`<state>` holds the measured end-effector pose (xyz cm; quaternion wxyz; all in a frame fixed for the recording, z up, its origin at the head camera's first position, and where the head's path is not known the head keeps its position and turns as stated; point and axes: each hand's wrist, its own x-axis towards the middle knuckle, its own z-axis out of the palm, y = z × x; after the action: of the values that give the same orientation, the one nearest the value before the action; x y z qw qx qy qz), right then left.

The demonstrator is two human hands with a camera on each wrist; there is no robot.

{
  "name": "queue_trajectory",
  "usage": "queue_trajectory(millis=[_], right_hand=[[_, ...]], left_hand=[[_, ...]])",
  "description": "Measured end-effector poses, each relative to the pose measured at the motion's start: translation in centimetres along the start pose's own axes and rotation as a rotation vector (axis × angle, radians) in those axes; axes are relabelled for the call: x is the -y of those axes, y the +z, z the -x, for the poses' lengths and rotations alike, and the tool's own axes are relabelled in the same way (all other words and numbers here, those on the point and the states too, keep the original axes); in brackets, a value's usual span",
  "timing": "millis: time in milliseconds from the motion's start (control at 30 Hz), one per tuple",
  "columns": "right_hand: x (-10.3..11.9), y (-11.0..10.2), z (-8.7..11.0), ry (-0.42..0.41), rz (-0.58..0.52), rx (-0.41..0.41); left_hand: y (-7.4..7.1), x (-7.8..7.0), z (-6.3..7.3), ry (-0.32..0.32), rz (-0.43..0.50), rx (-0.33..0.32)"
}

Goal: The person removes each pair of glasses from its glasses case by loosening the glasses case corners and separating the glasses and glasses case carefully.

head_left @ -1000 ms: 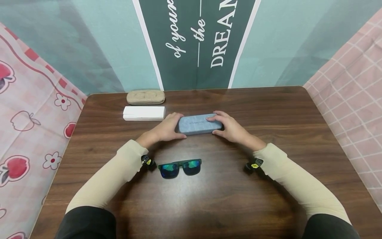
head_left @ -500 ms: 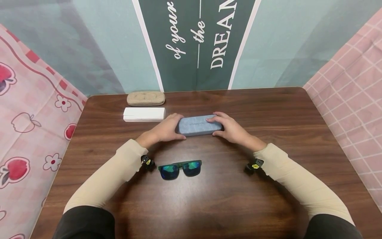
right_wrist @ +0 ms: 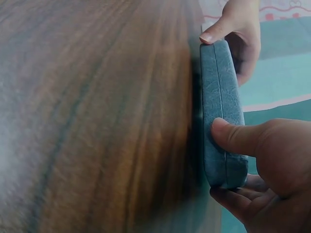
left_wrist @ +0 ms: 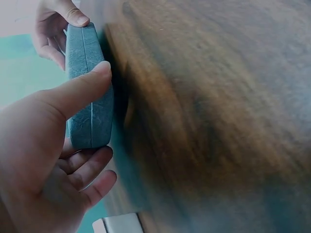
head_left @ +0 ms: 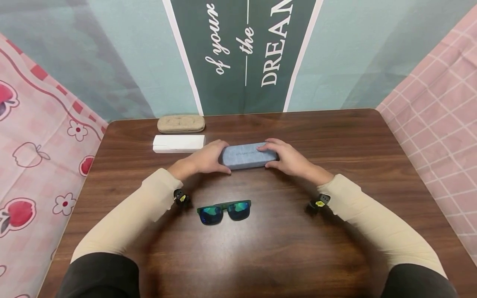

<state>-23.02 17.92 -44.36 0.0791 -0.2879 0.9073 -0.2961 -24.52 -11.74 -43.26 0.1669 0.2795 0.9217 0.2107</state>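
Note:
Both hands hold a closed blue glasses case near the middle of the table. My left hand grips its left end, thumb on the near side and fingers round the far side. Round the right end curls my right hand, with a finger on the lid and the thumb at the front. In the left wrist view a seam runs along the side of the case; the right wrist view shows the same side of the case. Dark sunglasses with blue-green lenses lie nearer to me, untouched.
A white case lies left of my left hand, with a beige glasses case behind it. The brown wooden table ends at a teal cloth backdrop. Pink cloths hang at both sides.
Almost nothing differs. Both hands stay on the blue glasses case in the same place, while the left forearm shifts slightly and the view drifts a little.

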Motion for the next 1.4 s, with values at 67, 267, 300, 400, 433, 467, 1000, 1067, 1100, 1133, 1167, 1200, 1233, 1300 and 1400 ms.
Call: queue_trajectory(millis=[67,267,300,400,433,467,1000,1067,1100,1133,1167,1200,1233,1300,1400], right_hand=[[0.0,-0.4,0.0,-0.004,-0.004,-0.005],[-0.3,-1.6,-0.1,-0.015,-0.006,-0.029],[-0.4,-1.8,-0.1,-0.014,-0.009,-0.032],[-0.5,-2.4,-0.1,-0.011,-0.013,-0.042],[-0.5,-2.6,-0.1,-0.009,-0.013,-0.044],[-0.6,-2.7,-0.1,-0.007,-0.013,-0.050],[-3.2,-4.9,0.1,-0.016,-0.034,-0.088],[-3.7,-5.2,0.2,-0.012,-0.050,-0.090],[-4.0,-5.4,0.3,-0.007,-0.056,-0.091],[-4.2,-5.5,0.3,-0.003,-0.061,-0.093],[-4.4,-5.7,0.4,0.003,-0.065,-0.094],[-4.6,-5.8,0.4,0.011,-0.064,-0.093],[-4.7,-6.0,0.4,0.018,-0.063,-0.092],[-5.0,-6.3,0.6,0.031,-0.052,-0.087],[-5.4,-6.9,0.7,0.052,-0.040,-0.082]], left_hand=[[-0.4,-0.2,-0.2,0.000,0.004,0.001],[-1.4,-0.8,-0.9,0.009,0.044,-0.006],[-1.5,-0.9,-1.1,0.008,0.051,-0.005],[-1.8,-1.1,-1.5,0.009,0.062,-0.008],[-1.9,-1.1,-1.6,0.010,0.060,-0.010],[-2.0,-1.2,-1.8,0.013,0.062,-0.013],[-2.2,-2.6,-4.5,0.043,0.076,-0.052],[-2.2,-2.7,-5.0,0.057,0.080,-0.062],[-2.2,-2.8,-5.3,0.064,0.083,-0.067],[-2.1,-2.9,-5.5,0.067,0.087,-0.070],[-2.1,-3.0,-5.7,0.068,0.089,-0.073],[-2.0,-3.1,-6.0,0.069,0.089,-0.075],[-2.0,-3.1,-6.2,0.070,0.088,-0.077],[-1.9,-3.2,-6.7,0.071,0.089,-0.078],[-1.8,-3.4,-7.5,0.079,0.093,-0.086]])
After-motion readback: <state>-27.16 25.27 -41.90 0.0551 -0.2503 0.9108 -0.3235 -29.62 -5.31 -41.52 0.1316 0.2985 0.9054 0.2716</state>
